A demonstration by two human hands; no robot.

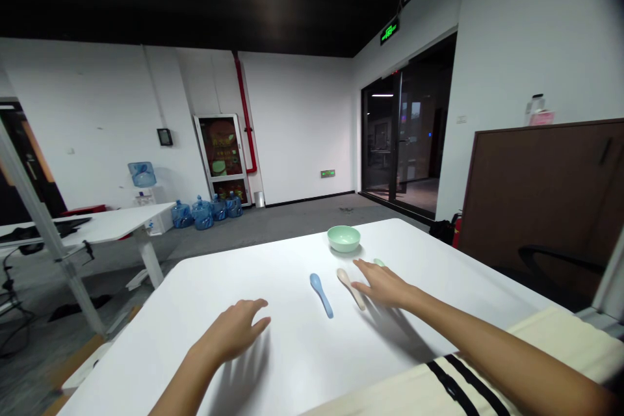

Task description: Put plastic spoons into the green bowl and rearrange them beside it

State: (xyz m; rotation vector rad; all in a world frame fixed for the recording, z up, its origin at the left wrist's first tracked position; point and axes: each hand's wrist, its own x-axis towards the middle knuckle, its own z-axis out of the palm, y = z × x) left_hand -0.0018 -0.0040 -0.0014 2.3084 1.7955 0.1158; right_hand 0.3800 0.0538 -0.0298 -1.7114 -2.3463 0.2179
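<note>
On the white tabletop (234,279), we are holding our left hand (229,331) open and empty, its fingers (258,304) spreading above the surface. Our right hand (383,287) is hovering open too, gripping nothing, its fingers just beside a beige spoon (347,284). A blue spoon (320,294) is lying to that spoon's left, a green sliver (379,262), perhaps another spoon, is showing past our right hand, and a green bowl (344,238) is sitting beyond. Farther off, water jugs (202,213) are standing near the wall.
</note>
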